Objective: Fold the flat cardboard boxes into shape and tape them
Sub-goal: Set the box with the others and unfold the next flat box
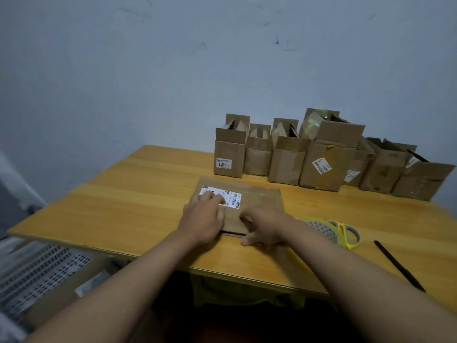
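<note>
A wooden table (pixel 123 194) fills the view. Along its far edge stands a row of folded boxes (pixel 321 159), flaps up. At centre lies a flat box (pixel 262 199) bearing a label (pixel 232 194). The left hand (pixel 205 219) rests on it, fingers fairly straight. The right hand (pixel 264 226) curls its fingers at the near edge, seemingly gripping the top layer. A tape dispenser (pixel 341 231) and pen (pixel 398 266) lie to the right. To open it well, pin one layer and lift the other.

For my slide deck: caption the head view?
Both hands press a flattened cardboard box on the wooden table, assembled boxes behind.
</note>
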